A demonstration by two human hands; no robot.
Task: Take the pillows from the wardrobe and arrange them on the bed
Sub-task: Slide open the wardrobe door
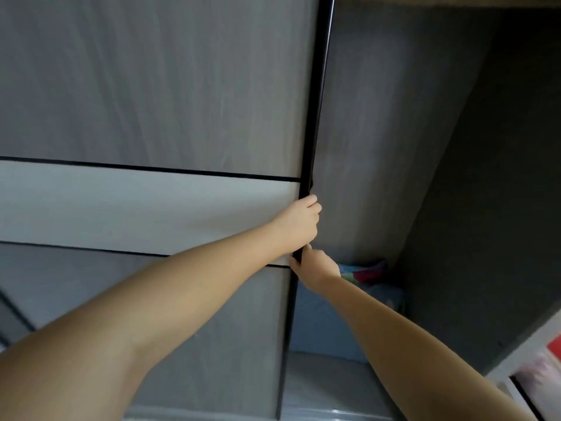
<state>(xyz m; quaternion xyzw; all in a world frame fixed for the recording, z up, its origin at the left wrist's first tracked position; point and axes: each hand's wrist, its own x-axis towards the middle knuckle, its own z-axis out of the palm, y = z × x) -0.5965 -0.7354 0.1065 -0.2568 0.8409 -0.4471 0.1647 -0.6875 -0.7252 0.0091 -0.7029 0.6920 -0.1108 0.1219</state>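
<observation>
A grey sliding wardrobe door (151, 101) with a black edge fills the left of the head view. My left hand (299, 223) is closed around that black edge at mid height. Just below it, my right hand (315, 267) grips the same edge from the inner side. Behind the door, low in the open wardrobe (379, 132), lies a light-blue pillow (328, 323) with a colourful patterned one (367, 271) on top. Both pillows are partly hidden by my right arm and the door.
The wardrobe's dark right inner wall (485, 208) bounds the opening. A pale shelf floor (328, 387) lies under the pillows. At the lower right a white frame (522, 350) and something red and pink (546, 366) show.
</observation>
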